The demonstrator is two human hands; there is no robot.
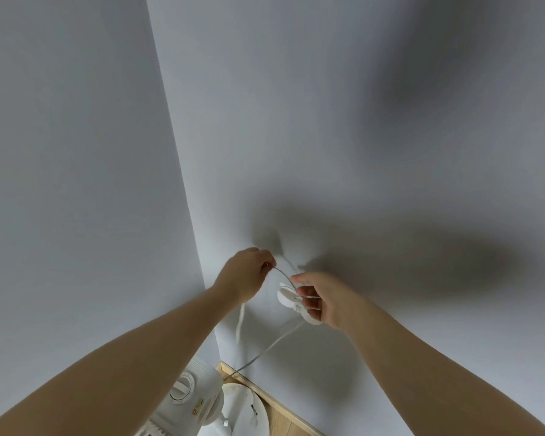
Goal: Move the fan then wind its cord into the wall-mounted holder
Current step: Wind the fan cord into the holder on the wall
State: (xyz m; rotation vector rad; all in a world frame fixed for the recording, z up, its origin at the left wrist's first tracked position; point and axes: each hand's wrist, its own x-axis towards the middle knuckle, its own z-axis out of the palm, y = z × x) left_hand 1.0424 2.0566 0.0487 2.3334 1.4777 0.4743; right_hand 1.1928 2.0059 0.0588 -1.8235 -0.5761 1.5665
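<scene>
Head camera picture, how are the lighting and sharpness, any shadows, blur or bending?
Head view: soft, dim light; broad, soft-edged shadows fall on the wall to the right of the right hand; the hanging cord below the left hand is smeared with blur; the wide lens makes the wall corner lean.

Plain pale grey walls (343, 121), meeting at a vertical corner (178, 158); soft broad shadows; light wooden floor (282, 420) and wooden skirting (265, 394) below.
</scene>
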